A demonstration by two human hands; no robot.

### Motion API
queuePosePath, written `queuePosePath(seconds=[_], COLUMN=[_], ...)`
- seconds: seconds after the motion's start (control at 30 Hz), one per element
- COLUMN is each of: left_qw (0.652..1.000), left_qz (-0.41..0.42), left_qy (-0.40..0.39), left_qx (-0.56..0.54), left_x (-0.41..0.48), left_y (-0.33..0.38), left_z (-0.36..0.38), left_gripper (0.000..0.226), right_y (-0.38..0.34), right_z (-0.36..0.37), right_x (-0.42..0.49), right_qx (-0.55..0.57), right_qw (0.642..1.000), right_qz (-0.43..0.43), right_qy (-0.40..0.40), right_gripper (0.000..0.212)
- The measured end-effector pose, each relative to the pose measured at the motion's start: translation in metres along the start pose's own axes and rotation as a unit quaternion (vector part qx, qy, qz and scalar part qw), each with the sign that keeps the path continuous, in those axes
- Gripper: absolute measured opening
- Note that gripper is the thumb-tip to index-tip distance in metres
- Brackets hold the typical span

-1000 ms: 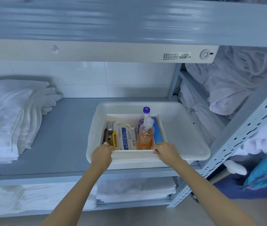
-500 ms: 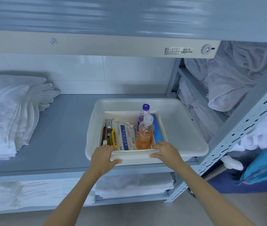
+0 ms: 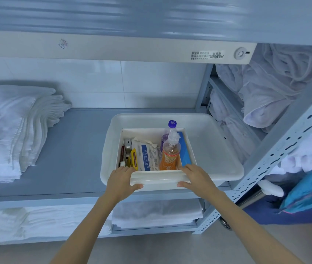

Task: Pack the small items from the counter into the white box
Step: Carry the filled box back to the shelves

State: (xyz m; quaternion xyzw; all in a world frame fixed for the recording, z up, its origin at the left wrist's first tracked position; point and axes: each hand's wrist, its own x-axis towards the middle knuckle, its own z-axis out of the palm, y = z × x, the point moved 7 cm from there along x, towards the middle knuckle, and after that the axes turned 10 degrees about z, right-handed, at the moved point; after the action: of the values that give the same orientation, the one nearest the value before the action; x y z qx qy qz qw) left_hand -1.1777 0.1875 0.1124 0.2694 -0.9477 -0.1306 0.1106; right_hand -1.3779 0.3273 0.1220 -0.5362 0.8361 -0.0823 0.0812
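**Left grip [image 3: 121,181], right grip [image 3: 195,178] clasp box [image 3: 157,181]**

Fingers curl over the box's near wall, thumbs pressed to its front. Box sits in a tray [image 3: 218,149] on the shelf [image 3: 71,153], toward the tray's 8 o'clock. Two bottles [image 3: 170,157] stand at the box's 3 o'clock, a packet [image 3: 148,156] at its centre. Towels [image 3: 8,134] lie stacked at the shelf's 9 o'clock.

I am in what looks like a linen storeroom. Grey metal shelves [image 3: 65,159] with perforated uprights [image 3: 284,145] stand against a white tiled wall [image 3: 132,82]. Folded white towels [image 3: 8,130] lie in stacks on them, and loose white linen [image 3: 275,88] fills the rack at the right.
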Motion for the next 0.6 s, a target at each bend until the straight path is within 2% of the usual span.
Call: queuePosePath(seconds=[0.07, 0.17, 0.27, 0.37, 0.6], left_qw=[0.999, 0.990, 0.982, 0.986, 0.986], left_qz=[0.024, 0.066, 0.098, 0.072, -0.022], left_qy=[0.043, 0.127, 0.154, 0.148, 0.158], left_qx=[-0.002, 0.020, 0.043, 0.033, -0.048], left_x=[-0.006, -0.018, -0.026, -0.025, -0.019], left_y=[0.003, 0.012, 0.026, 0.030, 0.029], left_z=[-0.002, -0.010, -0.011, -0.003, 0.003], left_gripper=[0.056, 0.049, 0.040, 0.043, 0.031], right_y=[0.008, 0.038, 0.069, 0.079, 0.081], right_z=[-0.005, -0.022, -0.025, -0.015, -0.016], right_x=[-0.005, -0.015, -0.025, -0.031, -0.029], right_qx=[0.001, 0.012, -0.001, -0.034, -0.027], right_qw=[0.999, 0.993, 0.990, 0.991, 0.989], right_qz=[-0.011, 0.038, 0.104, 0.122, 0.130], right_qy=[0.038, 0.113, 0.091, 0.046, 0.067], right_gripper=[0.061, 0.061, 0.062, 0.055, 0.038])
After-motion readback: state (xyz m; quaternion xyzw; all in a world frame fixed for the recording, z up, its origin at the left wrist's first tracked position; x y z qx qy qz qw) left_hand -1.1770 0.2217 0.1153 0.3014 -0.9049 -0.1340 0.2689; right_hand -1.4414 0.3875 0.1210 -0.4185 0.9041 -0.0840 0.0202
